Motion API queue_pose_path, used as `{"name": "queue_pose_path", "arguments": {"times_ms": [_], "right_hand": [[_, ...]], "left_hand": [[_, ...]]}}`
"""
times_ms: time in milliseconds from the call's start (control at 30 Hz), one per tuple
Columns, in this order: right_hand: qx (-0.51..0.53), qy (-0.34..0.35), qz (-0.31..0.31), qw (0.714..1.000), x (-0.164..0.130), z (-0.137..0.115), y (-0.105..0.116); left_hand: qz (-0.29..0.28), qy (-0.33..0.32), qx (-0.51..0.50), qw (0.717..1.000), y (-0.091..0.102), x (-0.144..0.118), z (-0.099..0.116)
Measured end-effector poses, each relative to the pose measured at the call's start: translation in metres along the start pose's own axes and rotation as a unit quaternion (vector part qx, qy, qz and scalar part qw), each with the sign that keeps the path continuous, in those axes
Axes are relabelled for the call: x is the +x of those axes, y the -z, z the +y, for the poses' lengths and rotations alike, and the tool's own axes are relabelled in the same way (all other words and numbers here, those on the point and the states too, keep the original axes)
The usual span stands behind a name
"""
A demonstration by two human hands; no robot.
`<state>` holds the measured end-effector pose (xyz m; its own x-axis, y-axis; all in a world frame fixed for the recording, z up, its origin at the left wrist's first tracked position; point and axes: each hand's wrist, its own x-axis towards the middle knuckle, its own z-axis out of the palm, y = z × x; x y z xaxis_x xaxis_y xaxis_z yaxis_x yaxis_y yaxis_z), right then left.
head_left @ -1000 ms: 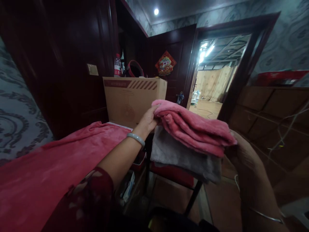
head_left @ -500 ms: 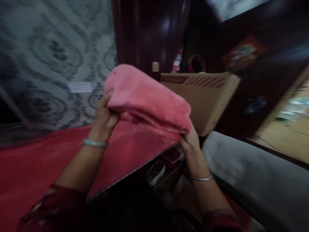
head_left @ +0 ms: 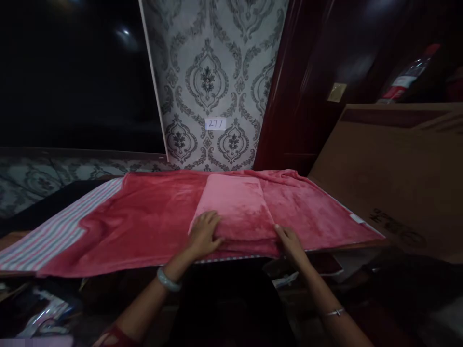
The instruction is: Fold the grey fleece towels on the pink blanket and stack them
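Note:
A folded pink fleece blanket (head_left: 235, 205) lies flat on a larger spread red-pink fleece cloth (head_left: 159, 217), its front edge showing stacked layers. My left hand (head_left: 204, 233) rests with spread fingers on the left front corner of the folded blanket. At its right front edge, my right hand (head_left: 289, 241) touches the side with fingers stretched out; part of those fingers is hard to see. The red-pink cloth covers a long table, over a striped cloth (head_left: 72, 224) that shows at the left.
A large cardboard box (head_left: 390, 178) stands at the right, with a plastic bottle (head_left: 407, 77) behind it. A dark TV screen (head_left: 72, 77) is at the back left. Patterned wallpaper bears a paper label (head_left: 215, 124) reading 277. Plastic-wrapped items (head_left: 47, 313) lie below the table at left.
The folded blanket, held up between both hands before, now lies on the red-pink cloth. My left hand has loosened onto its top. The view has turned left.

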<state>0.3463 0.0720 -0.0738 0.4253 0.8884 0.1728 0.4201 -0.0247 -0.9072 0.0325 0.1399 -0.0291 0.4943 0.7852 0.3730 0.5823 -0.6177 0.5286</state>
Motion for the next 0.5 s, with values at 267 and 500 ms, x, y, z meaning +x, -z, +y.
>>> {"name": "queue_pose_path", "arguments": {"times_ms": [267,500], "right_hand": [[-0.026,0.048,-0.047,0.997,0.042,-0.081,-0.034],[0.048,0.322,-0.154,0.933,0.038,-0.25,-0.18]], "left_hand": [[-0.037,0.014,-0.052,0.998,-0.04,0.004,0.01],[0.328,0.129,-0.257,0.9,0.008,0.013,-0.03]]}}
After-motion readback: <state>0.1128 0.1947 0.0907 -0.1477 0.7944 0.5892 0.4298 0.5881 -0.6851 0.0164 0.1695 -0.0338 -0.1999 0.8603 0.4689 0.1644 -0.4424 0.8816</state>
